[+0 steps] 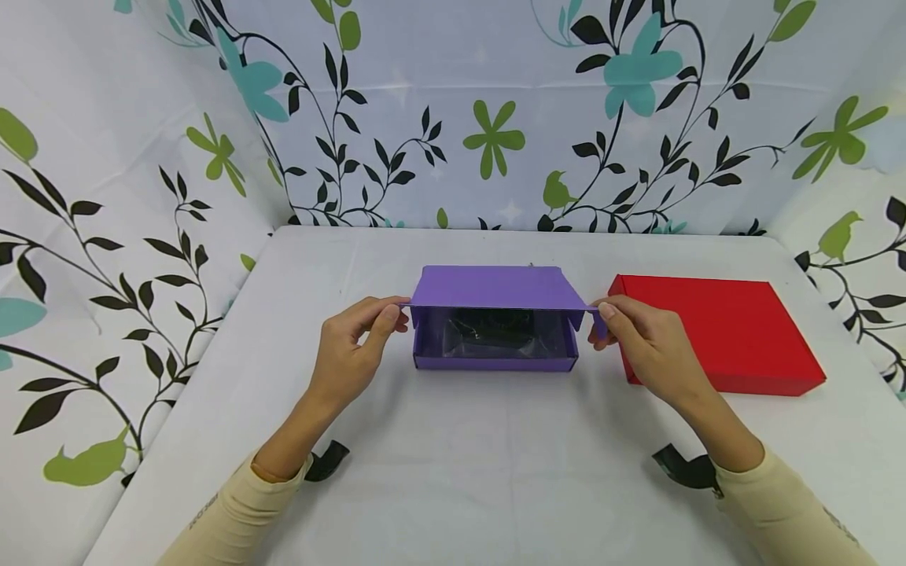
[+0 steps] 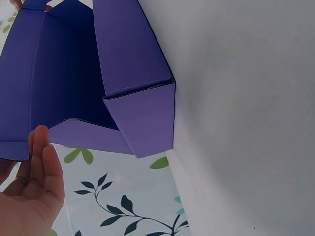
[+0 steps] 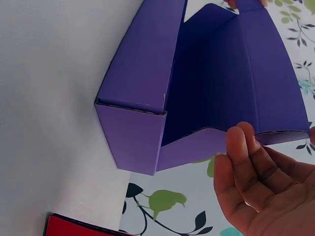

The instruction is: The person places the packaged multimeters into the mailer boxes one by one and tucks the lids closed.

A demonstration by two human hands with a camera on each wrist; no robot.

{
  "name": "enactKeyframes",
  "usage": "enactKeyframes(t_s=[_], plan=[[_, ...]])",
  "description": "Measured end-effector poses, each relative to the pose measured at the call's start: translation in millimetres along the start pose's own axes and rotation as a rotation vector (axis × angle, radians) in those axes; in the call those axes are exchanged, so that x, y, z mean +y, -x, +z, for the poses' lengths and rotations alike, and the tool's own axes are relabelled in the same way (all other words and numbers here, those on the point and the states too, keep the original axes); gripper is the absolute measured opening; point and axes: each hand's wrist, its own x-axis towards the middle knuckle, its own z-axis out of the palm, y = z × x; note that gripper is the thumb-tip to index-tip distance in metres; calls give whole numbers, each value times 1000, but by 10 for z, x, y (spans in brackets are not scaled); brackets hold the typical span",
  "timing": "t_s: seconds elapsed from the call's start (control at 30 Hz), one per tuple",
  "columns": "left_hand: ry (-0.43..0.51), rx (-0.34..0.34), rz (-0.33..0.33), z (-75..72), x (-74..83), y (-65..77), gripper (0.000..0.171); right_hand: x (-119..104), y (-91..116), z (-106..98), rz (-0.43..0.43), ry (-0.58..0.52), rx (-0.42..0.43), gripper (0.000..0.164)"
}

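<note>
A purple cardboard box [image 1: 495, 364] sits near the middle of the table with its hinged lid [image 1: 493, 286] partly raised. Inside lies a dark item in clear plastic wrap [image 1: 488, 328], its kind hidden under the film. At the lid's left front corner, my left hand [image 1: 357, 338] pinches the edge between thumb and fingers. My right hand [image 1: 647, 338] pinches the matching right corner by its side flap. In the left wrist view the fingers [image 2: 42, 167] lie at the lid's end flap. The right wrist view has the fingertips [image 3: 238, 142] against the opposite flap.
A closed red box [image 1: 722, 338] lies on the table right of the purple one, partly behind my right hand. The white table [image 1: 453, 472] meets a leaf-patterned cloth [image 1: 495, 102] at the back and both sides. Dark straps [image 1: 683, 468] hang at both wrists.
</note>
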Motion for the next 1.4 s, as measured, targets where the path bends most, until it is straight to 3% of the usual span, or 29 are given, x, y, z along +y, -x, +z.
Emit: enactKeyframes(t_s=[0.43, 1.4], plan=[[-42, -16, -78, 13, -8, 6, 21, 20, -8, 3, 50, -6, -32, 24], [-110, -65, -174, 4, -20, 23, 31, 86, -2, 43, 113, -34, -107, 29]])
